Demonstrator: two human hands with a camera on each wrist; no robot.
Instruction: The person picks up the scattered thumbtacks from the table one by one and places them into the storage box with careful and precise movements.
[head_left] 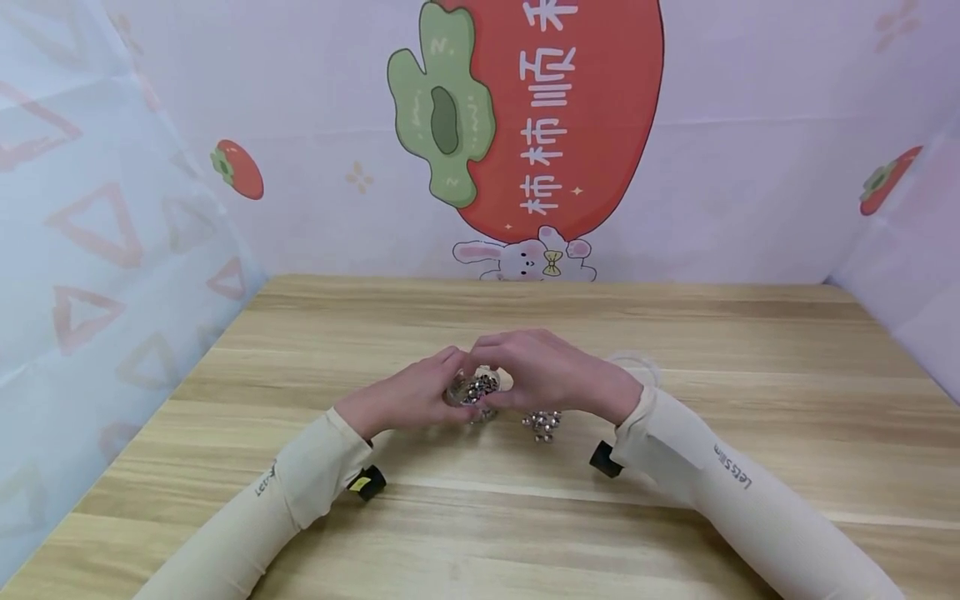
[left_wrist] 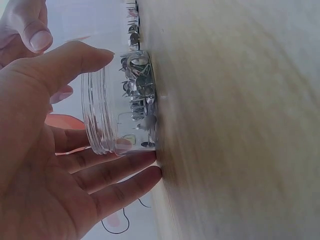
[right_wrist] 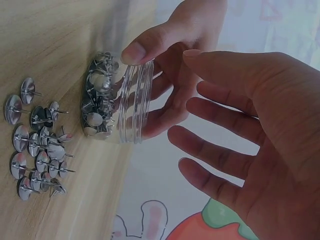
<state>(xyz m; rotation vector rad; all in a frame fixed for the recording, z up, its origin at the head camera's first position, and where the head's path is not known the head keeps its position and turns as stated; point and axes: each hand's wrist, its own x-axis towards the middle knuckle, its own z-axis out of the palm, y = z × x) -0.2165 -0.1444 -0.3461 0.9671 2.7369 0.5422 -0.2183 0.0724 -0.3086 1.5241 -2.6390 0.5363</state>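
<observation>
A clear screw-neck jar (left_wrist: 102, 112) with silver thumbtacks (right_wrist: 100, 95) in its bottom stands upright on the table, and no lid is on its mouth. My left hand (head_left: 412, 390) holds it from the side, thumb on one side and fingers round the other. Over the jar's mouth hovers my right hand (right_wrist: 235, 125), its fingers loosely bent and apart, with nothing between them. Beside the jar, to its right in the head view, lies a pile of loose thumbtacks (head_left: 542, 423), many with points sticking up or sideways in the right wrist view.
A clear round lid-like piece (head_left: 636, 365) lies behind my right wrist, partly hidden by it. The wood-grain table (head_left: 465, 517) runs back to a printed cloth backdrop (head_left: 315, 225), with cloth walls at both sides.
</observation>
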